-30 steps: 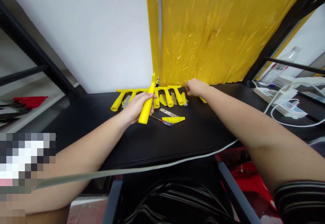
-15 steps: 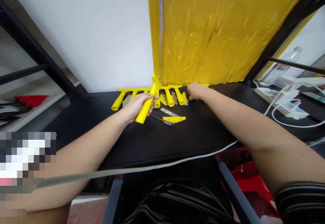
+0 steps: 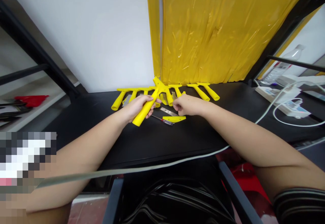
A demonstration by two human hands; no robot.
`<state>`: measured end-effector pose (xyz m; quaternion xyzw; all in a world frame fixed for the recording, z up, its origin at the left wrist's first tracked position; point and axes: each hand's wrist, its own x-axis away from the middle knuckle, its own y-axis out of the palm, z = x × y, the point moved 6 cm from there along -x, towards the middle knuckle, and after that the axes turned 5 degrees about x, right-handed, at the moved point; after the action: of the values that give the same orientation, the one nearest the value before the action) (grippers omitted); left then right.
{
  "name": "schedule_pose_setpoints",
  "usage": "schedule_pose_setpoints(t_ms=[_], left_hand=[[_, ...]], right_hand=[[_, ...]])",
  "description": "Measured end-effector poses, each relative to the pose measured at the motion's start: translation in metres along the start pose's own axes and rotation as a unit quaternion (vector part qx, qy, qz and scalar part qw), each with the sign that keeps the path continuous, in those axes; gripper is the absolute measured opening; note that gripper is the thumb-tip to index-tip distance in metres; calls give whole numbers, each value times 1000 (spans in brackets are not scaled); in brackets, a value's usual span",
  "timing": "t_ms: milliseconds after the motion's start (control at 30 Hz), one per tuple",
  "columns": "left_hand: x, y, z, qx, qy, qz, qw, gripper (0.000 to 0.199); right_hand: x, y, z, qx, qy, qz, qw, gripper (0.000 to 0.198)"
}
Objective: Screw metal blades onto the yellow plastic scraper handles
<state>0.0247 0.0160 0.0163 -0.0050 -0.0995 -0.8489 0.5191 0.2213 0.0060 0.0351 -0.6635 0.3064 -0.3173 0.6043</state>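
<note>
My left hand (image 3: 141, 106) is wrapped round the tube of a yellow T-shaped scraper handle (image 3: 146, 108), its wide head tilted up and away from me. My right hand (image 3: 184, 104) hovers near the table with fingers curled in a pinch; whatever is between them is hidden. Just below it lie a flat metal blade (image 3: 166, 111) and a yellow strip (image 3: 175, 119) with small holes. A screwdriver (image 3: 166, 121) with a red and clear grip rests beside the strip.
Several similar yellow handles (image 3: 117, 101) line the back of the black table (image 3: 152, 142), two of them (image 3: 203, 92) at the right. Power strips (image 3: 284, 102) and a plastic bottle (image 3: 288, 63) stand far right. A white cable (image 3: 175, 163) crosses in front of me.
My right hand has come left and toward me from the back of the table, uncovering the two handles at the right. The held handle's head has swung slightly right.
</note>
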Motion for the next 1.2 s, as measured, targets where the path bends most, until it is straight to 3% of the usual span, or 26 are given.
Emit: schedule_pose_setpoints(t_ms=[167,267,400,567,800,1067,1200], left_hand=[[0,-4,0,-50,-17,-14,999,37],[2,-5,2,-89,-27,-25,995,45],[3,-3,4,-130,-29,-61,989,55],[2,-3,4,-150,-29,-74,986,54],[1,-7,5,-147,-22,-72,986,54],[3,-8,11,-125,-7,-44,991,62],[6,-9,18,-105,14,-22,994,62]], right_hand=[[2,4,2,-18,-11,-1,1000,12],[3,5,-4,13,-12,39,999,15],[-1,10,-9,23,48,65,996,22],[-2,12,-14,-56,95,53,993,9],[-3,18,-2,-172,131,72,974,21],[-2,18,-3,-290,93,60,951,19],[3,8,9,-368,82,82,923,11]])
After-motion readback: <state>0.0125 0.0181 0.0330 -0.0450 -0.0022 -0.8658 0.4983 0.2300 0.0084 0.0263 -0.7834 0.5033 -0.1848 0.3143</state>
